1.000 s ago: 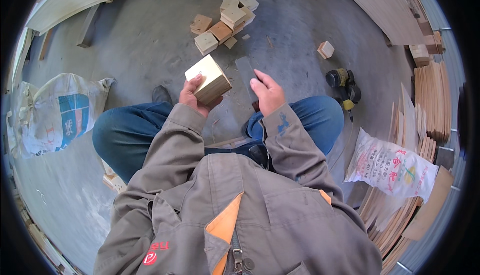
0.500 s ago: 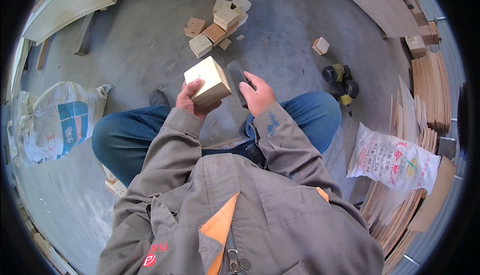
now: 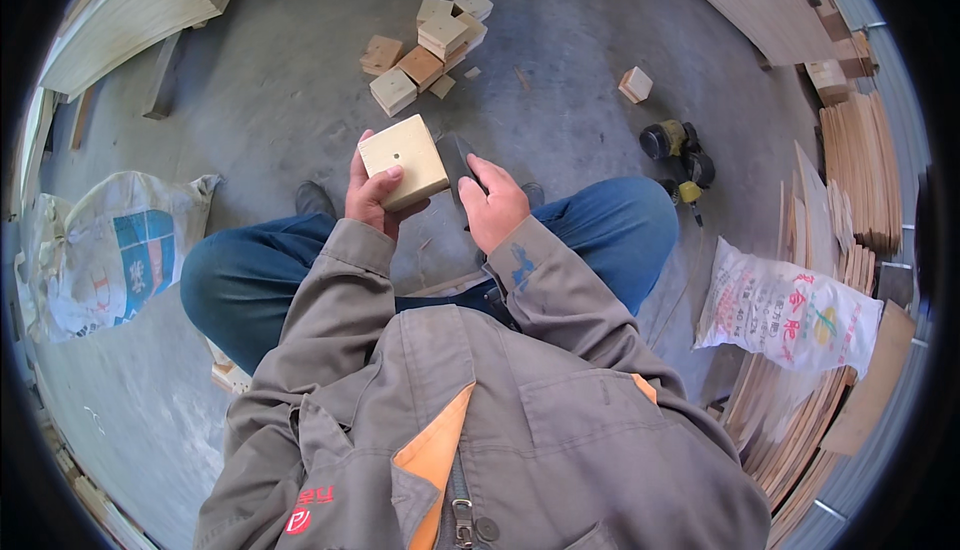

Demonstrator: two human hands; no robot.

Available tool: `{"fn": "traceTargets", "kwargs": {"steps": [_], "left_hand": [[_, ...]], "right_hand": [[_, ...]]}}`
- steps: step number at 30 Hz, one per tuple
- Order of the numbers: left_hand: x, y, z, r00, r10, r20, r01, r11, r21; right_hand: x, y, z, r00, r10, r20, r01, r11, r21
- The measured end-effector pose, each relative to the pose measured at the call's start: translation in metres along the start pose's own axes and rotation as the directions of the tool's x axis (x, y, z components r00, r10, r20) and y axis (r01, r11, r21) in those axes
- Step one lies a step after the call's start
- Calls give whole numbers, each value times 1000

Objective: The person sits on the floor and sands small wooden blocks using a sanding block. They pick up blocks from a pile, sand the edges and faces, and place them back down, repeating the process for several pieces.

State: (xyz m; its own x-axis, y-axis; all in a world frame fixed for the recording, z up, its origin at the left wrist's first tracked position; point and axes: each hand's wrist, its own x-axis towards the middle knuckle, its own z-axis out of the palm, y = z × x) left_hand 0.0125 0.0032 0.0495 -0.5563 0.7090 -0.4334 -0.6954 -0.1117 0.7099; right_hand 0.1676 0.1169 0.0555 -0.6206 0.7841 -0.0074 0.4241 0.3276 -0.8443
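Note:
My left hand [image 3: 370, 190] grips a pale square wooden block [image 3: 418, 150] above the floor between my knees. Its thumb presses on the top face, just beside a small dark hole; the other fingers wrap the far and near sides. Held in my right hand [image 3: 497, 208] is a dark grey, flat tool [image 3: 455, 162], whose exact kind I cannot make out. The tool stands on edge alongside the block's right side, and whether they touch I cannot tell. My right fingers partly cover it.
Ahead on the concrete floor lies a heap of similar wooden blocks [image 3: 440, 32]. A lone block [image 3: 635, 84] and a yellow-black power drill [image 3: 690, 162] are at the right. White sacks [image 3: 780, 310] flank both sides, with stacked thin boards [image 3: 860, 175] along the right edge.
The block has turned so its top face shows more squarely. My right hand with the dark tool has come left and slightly nearer to me, closer to the block.

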Motion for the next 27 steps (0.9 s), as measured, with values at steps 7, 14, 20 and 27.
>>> {"fn": "traceTargets", "kwargs": {"steps": [7,14,20,27], "left_hand": [[2,-2,-2,993,-94,76,99,992,-74],[13,-6,-13,995,-103,-10,102,993,-65],[5,-3,-4,993,-117,7,117,991,-62],[2,-3,0,978,-186,90,192,979,-64]], "right_hand": [[14,17,-6,975,221,29,-222,969,105],[-9,-4,-12,999,-23,24,21,997,76],[9,-5,1,999,-31,-20,31,999,25],[36,5,-10,993,59,-106,-58,998,10]]}}
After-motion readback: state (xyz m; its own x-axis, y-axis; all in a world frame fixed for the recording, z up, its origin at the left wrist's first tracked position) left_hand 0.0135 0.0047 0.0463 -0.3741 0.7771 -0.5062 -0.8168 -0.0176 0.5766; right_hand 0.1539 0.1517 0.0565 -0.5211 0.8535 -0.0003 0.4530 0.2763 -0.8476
